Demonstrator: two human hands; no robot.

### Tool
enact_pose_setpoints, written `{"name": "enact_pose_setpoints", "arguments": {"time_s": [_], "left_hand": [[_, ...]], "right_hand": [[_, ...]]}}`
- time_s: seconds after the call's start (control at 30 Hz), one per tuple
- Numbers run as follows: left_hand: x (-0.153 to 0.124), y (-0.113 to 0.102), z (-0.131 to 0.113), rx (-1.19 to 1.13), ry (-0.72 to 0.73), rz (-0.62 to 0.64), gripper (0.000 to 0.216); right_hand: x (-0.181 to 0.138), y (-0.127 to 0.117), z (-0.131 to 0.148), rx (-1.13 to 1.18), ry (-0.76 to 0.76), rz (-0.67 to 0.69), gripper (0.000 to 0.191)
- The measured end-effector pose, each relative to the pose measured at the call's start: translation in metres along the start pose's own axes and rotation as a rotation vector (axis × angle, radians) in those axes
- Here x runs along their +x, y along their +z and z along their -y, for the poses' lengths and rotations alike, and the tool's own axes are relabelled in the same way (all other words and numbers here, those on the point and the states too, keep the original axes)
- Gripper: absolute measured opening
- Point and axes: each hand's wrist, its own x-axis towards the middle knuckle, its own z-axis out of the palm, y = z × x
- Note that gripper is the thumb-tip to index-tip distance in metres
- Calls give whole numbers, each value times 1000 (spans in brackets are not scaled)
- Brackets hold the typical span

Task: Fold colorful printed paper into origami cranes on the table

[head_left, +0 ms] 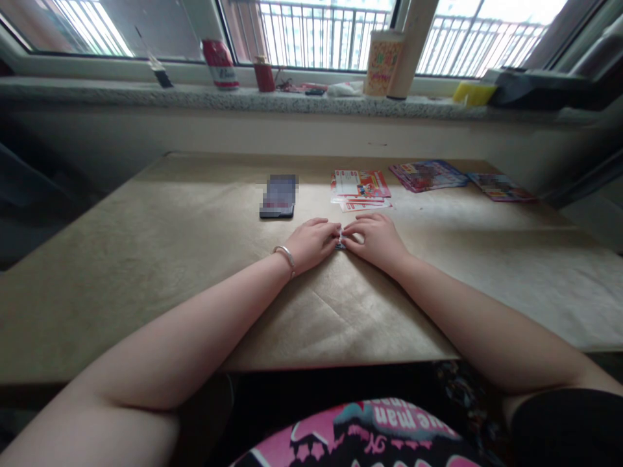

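My left hand and my right hand rest on the brown paper-covered table, fingertips meeting in the middle. Between the fingertips sits a small pale folded piece, pinched by both hands; most of it is hidden, so I cannot name it for sure. A silver bangle circles my left wrist. Just beyond my hands lies a small stack of red and white printed sheets.
A dark phone lies left of the sheets. More colourful leaflets and another leaflet lie at the far right. The window sill holds a red can, a red cup, a printed tub and a yellow sponge.
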Motion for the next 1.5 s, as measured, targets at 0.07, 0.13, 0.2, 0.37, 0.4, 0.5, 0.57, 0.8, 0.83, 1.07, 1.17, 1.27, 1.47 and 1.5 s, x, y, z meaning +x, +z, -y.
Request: {"name": "enact_pose_setpoints", "arguments": {"time_s": [0.07,0.13,0.2,0.37,0.4,0.5,0.57,0.8,0.83,1.07,1.17,1.27,1.47,1.5], "left_hand": [[1,0,-1,7,-4,11,29],[3,0,-1,20,-2,25,34],[4,0,-1,30,5,50,37],[4,2,1,34,3,61,36],[4,1,1,35,0,49,35],[1,0,-1,51,-22,21,33],[-1,-2,-3,61,-41,16,33],[-1,-3,-7,113,-89,47,34],[-1,-3,-7,120,-91,56,34],[-1,-5,-11,139,-95,56,32],[-1,-6,-11,147,-94,57,32],[0,-5,-11,155,-97,70,32],[0,-5,-11,158,-103,69,30],[0,-5,-11,162,-97,65,30]], "right_hand": [[0,1,-1,18,-6,16,22],[1,2,-3,31,-5,22,23],[1,2,-4,35,-4,20,22],[3,3,-12,55,-3,11,20],[3,4,-14,65,0,18,20],[4,5,-20,128,-21,53,19],[5,4,-21,161,-50,49,17],[3,-1,-11,176,-84,103,15],[3,-1,-10,180,-65,112,15],[5,1,-11,147,15,108,14],[6,0,-10,124,3,118,16],[8,-2,-10,81,-45,137,20],[9,1,-15,77,-102,136,23],[9,2,-16,90,-99,131,23]]}}
